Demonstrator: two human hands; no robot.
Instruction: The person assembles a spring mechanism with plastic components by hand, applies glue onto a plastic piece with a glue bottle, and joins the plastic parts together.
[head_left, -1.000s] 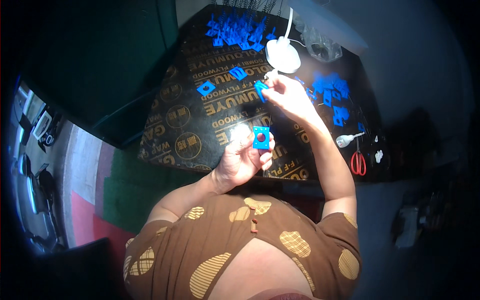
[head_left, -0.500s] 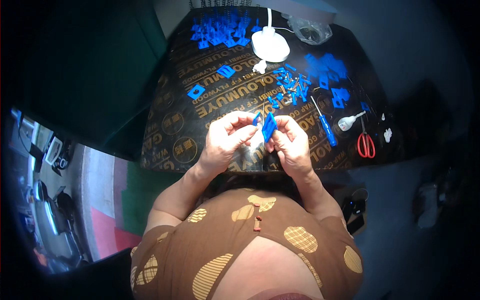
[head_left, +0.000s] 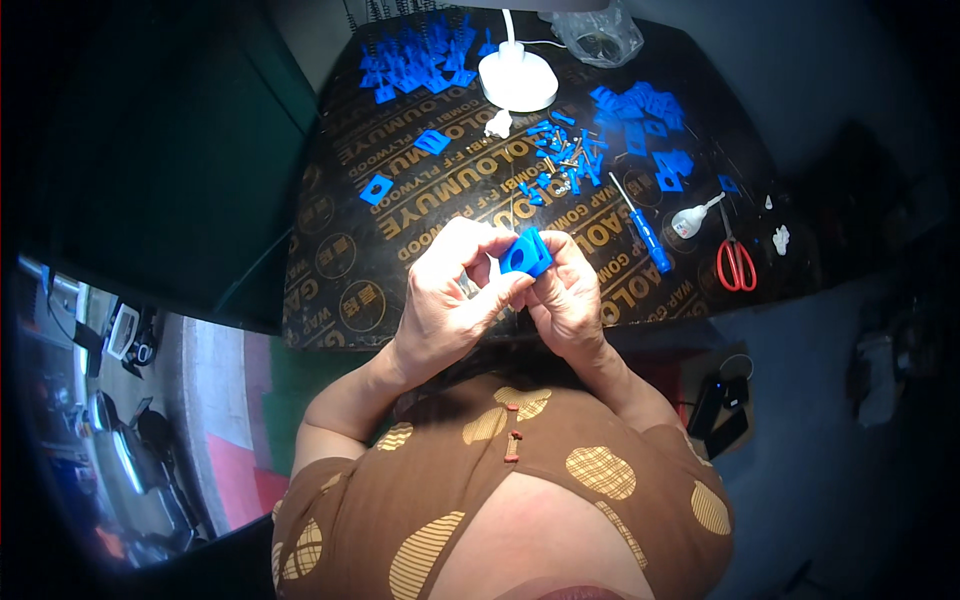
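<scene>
Over the near edge of the black plywood table, both hands grip a blue plastic piece. It looks like flat square plates set close together at an angle, with a round hole in the face toward me. My left hand pinches its left side between thumb and fingers. On the other side, my right hand holds it with thumb and curled fingers. My fingers hide part of its lower edge. Beyond the hands lie a blue square plate with a hole and another blue piece.
A white lamp stands at the back, beside blue parts with black springs and a clear plastic bag. Screws and small blue pins lie mid-table. Rightward are blue plates, a screwdriver, a white squeeze bottle and red-handled scissors.
The blue parts, held slightly apart and edge-on before, are now together and turned so the holed face shows. My hands have drawn closer. The whole view has shifted a little.
</scene>
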